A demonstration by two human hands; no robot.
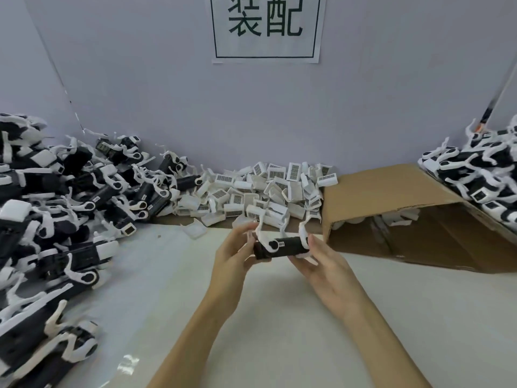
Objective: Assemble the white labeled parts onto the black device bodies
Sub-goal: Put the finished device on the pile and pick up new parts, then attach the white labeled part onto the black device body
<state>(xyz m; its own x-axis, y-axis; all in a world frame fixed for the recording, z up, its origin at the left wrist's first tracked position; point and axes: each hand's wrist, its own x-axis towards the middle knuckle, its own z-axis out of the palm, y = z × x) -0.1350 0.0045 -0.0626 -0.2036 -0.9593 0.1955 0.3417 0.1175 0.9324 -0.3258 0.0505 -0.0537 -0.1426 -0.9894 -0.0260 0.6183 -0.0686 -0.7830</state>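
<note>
Both hands hold one black device body (pixel 282 249) above the desk (pixel 268 317), just in front of the heap of white labeled parts (pixel 268 186). The left hand (pixel 237 253) has its grip curled round the body's left end; the right hand (pixel 321 261) cradles the right end, fingers wrapped beneath. The body appears rigid and light. Its thin white curved arms (pixel 279 222) look flexible and liable to snap, so the black barrel is judged the safer hold. A cardboard box (pixel 391 197) lies tipped alongside.

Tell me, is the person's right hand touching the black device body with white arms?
Touching. The head view shows the right hand cupping one end of the black device body.
</note>
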